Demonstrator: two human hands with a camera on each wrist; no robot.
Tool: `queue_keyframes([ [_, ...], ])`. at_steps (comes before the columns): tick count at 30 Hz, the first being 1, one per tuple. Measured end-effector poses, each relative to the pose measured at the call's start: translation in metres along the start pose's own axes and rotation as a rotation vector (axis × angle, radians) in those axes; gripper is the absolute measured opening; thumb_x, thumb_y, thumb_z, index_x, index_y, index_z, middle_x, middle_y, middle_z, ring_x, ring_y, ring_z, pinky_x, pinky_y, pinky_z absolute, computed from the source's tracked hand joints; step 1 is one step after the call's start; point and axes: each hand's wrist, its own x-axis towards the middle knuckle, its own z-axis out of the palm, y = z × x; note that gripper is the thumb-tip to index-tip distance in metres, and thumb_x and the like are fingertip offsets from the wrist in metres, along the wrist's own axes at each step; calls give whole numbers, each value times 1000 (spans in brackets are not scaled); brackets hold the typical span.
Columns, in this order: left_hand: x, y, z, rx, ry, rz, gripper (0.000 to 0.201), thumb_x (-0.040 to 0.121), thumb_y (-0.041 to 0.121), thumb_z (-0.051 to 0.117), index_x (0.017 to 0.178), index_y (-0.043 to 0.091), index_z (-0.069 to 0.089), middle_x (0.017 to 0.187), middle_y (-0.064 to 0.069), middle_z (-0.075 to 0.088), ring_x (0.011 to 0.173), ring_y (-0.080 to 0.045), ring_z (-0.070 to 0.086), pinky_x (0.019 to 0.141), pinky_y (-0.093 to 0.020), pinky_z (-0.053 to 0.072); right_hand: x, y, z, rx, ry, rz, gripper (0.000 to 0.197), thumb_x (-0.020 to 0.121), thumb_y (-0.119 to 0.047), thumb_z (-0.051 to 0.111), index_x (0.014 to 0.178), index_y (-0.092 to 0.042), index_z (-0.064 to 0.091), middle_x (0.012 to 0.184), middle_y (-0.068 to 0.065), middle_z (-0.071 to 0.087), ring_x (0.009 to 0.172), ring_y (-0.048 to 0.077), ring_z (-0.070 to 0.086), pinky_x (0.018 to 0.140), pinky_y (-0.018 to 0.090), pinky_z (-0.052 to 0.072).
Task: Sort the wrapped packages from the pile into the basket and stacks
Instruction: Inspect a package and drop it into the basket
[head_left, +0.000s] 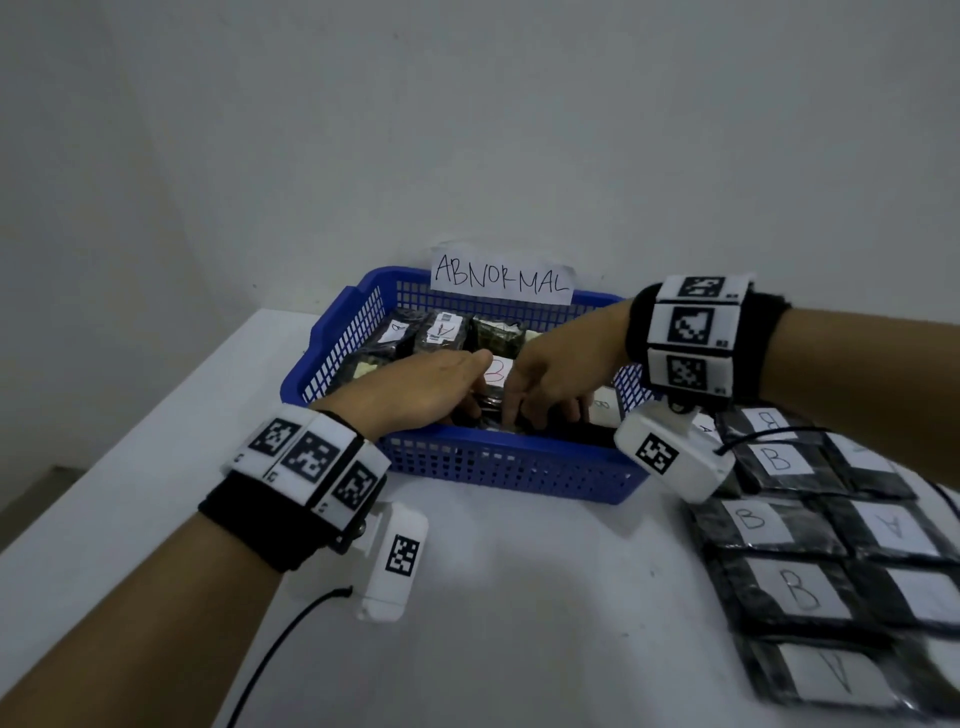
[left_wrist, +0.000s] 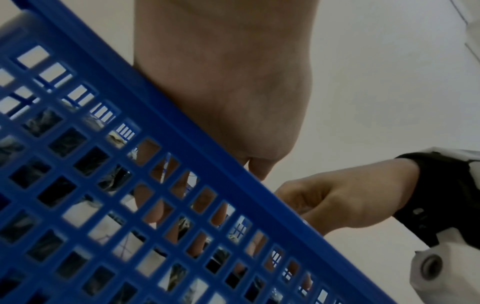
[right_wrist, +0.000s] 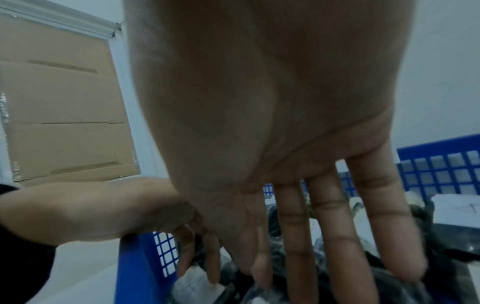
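Note:
The blue mesh basket (head_left: 498, 467) stands against the wall and holds several dark wrapped packages with white labels. Both hands reach into it. My left hand (head_left: 436, 387) lies palm down, its fingers bending over the near edge of a package labelled B (head_left: 496, 371). My right hand (head_left: 550, 382) comes from the right, its straight fingers (right_wrist: 335, 246) spread and resting on the packages just right of that label. Through the basket wall (left_wrist: 182, 144) the left fingers (left_wrist: 155, 211) point down among the wrapping. Neither hand plainly closes round a package.
A paper sign reading ABNORMAL (head_left: 501, 280) hangs behind the basket. Flat packages labelled B (head_left: 779, 457) and A (head_left: 893, 525) lie in rows on the white table at the right. A black cable (head_left: 280, 649) trails from my left wrist. A cardboard panel (right_wrist: 64, 102) shows at the left.

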Motion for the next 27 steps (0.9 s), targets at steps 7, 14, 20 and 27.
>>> queue_keyframes([
  [7, 7, 4, 4, 232, 8, 6, 64, 107, 47, 19, 110, 4, 66, 115, -14, 67, 100, -24, 62, 81, -31, 42, -2, 12, 2, 45, 36, 45, 37, 103, -14, 49, 138, -24, 57, 119, 3, 66, 86, 20, 69, 80, 35, 59],
  [14, 11, -1, 7, 300, -15, 19, 59, 107, 45, 24, 110, 10, 72, 119, -8, 67, 105, -20, 61, 92, -32, 42, 0, 27, 7, 68, 150, 54, 25, 100, -24, 59, 125, -21, 62, 117, 2, 68, 82, 17, 68, 72, 31, 56],
  [20, 15, -1, 3, 337, -49, 28, 50, 105, 46, 35, 98, 9, 69, 92, -4, 66, 80, -13, 59, 72, -31, 41, 2, 27, 10, -7, 59, 77, 48, 100, -26, 60, 147, -27, 50, 115, -3, 63, 94, 20, 66, 83, 35, 58],
  [27, 18, -1, 0, 359, -16, 16, 54, 105, 46, 37, 98, 4, 70, 91, -11, 68, 77, -17, 60, 69, -31, 43, 9, 23, 2, -145, 228, 105, 34, 88, -32, 78, 112, -12, 64, 99, 6, 71, 64, 13, 62, 45, 17, 49],
])
